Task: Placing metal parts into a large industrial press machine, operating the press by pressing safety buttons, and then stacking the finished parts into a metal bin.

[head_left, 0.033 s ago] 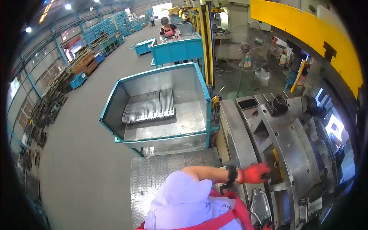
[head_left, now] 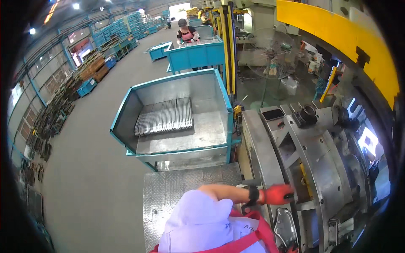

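My left hand (head_left: 276, 194), in a red glove with a dark band at the wrist, is closed above the near edge of the grey metal press tooling (head_left: 325, 168). A small dark patch shows at its curled fingers; whether it holds anything, I cannot make out. At the lower edge my right hand (head_left: 293, 248), also red-gloved and mostly cut off, grips the lower end of a shiny stamped metal part (head_left: 285, 225). That part, roughly triangular with a raised outline, is beside the tooling, just below my left hand.
A blue-framed metal bin (head_left: 181, 147) holds a row of stacked metal parts (head_left: 164, 116). Behind it a co-worker (head_left: 187, 34) leans over another blue bin (head_left: 196, 57). A yellow beam (head_left: 337, 31) crosses the upper right, near a caged fan (head_left: 270, 52). Tread-plate flooring (head_left: 181, 185) lies beside me.
My left hand has drawn back slightly from the tooling, and its fingers look more curled. The metal part by my right hand has shifted and tilted a little.
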Demonstrator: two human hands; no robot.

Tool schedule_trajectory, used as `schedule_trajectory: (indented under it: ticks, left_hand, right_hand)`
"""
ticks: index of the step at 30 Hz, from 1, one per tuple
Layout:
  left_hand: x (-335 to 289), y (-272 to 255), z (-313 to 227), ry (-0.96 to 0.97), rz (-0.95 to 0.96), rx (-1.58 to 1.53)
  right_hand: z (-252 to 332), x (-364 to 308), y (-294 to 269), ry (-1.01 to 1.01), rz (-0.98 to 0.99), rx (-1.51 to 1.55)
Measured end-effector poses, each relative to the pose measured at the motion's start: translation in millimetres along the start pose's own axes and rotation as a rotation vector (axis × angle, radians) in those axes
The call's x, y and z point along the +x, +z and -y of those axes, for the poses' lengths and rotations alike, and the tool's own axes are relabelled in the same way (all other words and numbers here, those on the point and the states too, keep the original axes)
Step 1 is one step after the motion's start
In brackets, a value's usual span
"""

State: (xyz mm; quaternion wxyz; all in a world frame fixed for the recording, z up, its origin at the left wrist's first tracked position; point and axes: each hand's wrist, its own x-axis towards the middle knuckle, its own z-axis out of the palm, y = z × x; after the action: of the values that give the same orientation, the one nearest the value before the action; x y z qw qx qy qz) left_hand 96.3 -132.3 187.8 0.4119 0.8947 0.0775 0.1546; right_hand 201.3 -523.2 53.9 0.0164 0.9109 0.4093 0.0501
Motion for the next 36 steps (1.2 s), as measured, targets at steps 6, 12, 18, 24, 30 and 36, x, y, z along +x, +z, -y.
schedule_trajectory:
  ticks: [6,12,18,24,30,36]
  left_hand:
    - [-40.3,65.4,25.8,-0.373,0.544,-0.231]
    - [-45.3,131.8,25.8,-0.636,0.547,-0.498]
    - [-55.5,143.7,45.4,-0.729,0.607,-0.690]
    - [-80.4,93.9,102.3,-0.006,0.419,-0.186]
    - [-80.4,0.6,94.5,-0.686,0.257,-0.969]
    - [-55.9,-45.3,101.8,-0.728,0.165,-0.984]
  right_hand:
    - [23.2,4.5,-19.1,-0.168,-0.367,0.240]
    - [-4.0,25.3,8.9,0.217,0.498,-0.487]
    - [19.1,32.1,-29.6,0.219,0.056,0.033]
    - [43.6,29.6,-65.3,0.205,0.037,0.200]
    - [68.7,18.9,-132.0,0.332,0.059,0.238]
    - [78.6,62.4,-233.6,0.276,-0.154,0.196]
